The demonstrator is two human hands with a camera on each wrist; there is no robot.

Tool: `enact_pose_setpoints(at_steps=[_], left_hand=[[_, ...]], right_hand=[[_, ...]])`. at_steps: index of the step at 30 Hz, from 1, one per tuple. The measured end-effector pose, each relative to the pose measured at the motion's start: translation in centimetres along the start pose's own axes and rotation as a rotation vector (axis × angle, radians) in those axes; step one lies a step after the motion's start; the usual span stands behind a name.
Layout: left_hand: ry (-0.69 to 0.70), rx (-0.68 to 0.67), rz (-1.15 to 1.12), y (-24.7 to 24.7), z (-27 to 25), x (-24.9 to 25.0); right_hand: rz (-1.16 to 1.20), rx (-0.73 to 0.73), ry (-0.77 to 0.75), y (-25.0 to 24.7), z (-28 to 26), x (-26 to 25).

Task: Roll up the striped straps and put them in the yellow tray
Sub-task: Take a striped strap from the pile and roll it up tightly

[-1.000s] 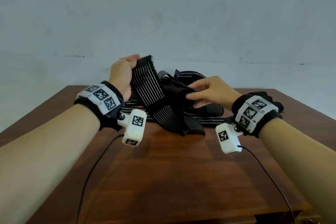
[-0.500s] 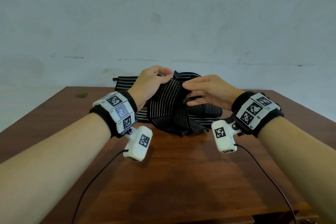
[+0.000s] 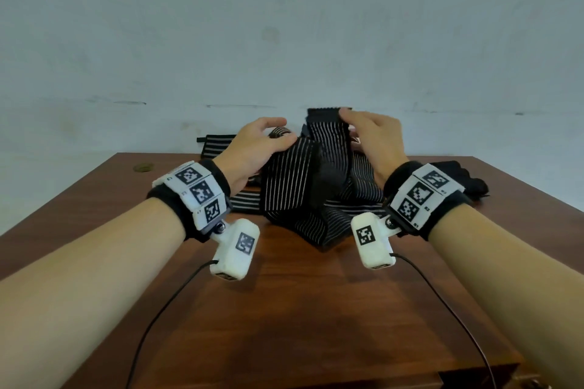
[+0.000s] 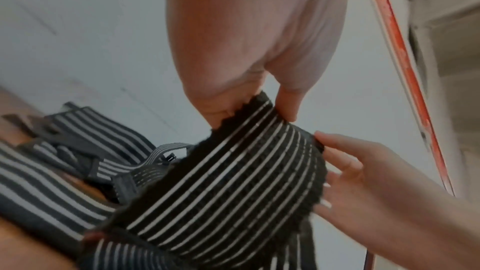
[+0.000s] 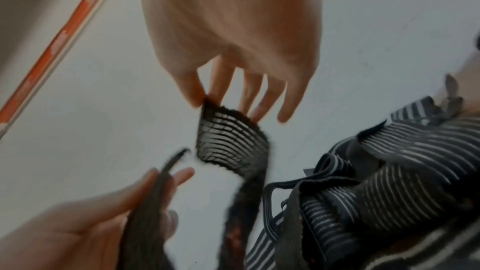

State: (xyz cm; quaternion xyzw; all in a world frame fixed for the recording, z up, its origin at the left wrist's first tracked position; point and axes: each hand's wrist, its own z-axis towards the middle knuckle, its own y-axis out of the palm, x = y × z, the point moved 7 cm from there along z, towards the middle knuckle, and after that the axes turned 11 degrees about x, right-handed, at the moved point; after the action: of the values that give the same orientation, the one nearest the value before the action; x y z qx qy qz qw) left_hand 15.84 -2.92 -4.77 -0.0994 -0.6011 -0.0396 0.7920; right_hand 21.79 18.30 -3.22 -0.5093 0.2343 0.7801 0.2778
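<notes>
Both hands work one striped strap (image 3: pixel 289 181) lifted above the heap of straps (image 3: pixel 344 211) at the far edge of the bench (image 3: pixel 284 309). The right hand (image 3: pixel 376 142) pinches the strap's upper end between thumb and fingers; the left hand (image 3: pixel 252 151) grips its folded part just beside it.

- bare forearms, no sleeves at all
- left wrist band (image 3: pixel 192 191): black fuzzy cuff with a white plate on top, three black-and-white square tag markers in a row
- right wrist band (image 3: pixel 423 196): same deal, black cuff plus white tagged plate
- left camera pod (image 3: pixel 235 249): chunky white block under the wrist with its own tag, thin black cable trailing off
- right camera pod (image 3: pixel 373 241): matching white block, tag and black cable
</notes>
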Motion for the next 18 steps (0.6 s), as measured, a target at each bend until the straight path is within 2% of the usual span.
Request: enact_pose_setpoints(at_steps=[1,3,6,10,14,16,18], left_hand=[[-0.037,0.011,-0.094,-0.2,0.1,0.1],[-0.100,0.036,-0.282,-0.4,0.2,0.6],[-0.073,0.117,-0.386,-0.7,0.3,1.6],[0.073,0.273,-0.339,-1.6,-0.2,2.8],[0.259,0.481,-0.093,-2.7,-0.8,4.1],[0.300,0.480,0.028,-2.5,-1.4,5.1],[0.227,0.370,-0.110,-1.8,-1.6,5.4]], right_hand=[[-0.024,0.012,-0.049,0.1,0.0,-0.5],[-0.080,-0.064,-0.130,1.3,-1.1,-1.3],[-0.070,-0.199,-0.209,3.7,-3.8,-2.2],[0.032,-0.174,-0.138,4.9,-5.3,-2.7],[0.057,-0.161,-0.155,5.5,-5.8,-3.8],[0.099,-0.200,-0.111,5.9,-6.0,-4.5],[0.158,-0.280,-0.059,6.4,-6.4,-5.5]])
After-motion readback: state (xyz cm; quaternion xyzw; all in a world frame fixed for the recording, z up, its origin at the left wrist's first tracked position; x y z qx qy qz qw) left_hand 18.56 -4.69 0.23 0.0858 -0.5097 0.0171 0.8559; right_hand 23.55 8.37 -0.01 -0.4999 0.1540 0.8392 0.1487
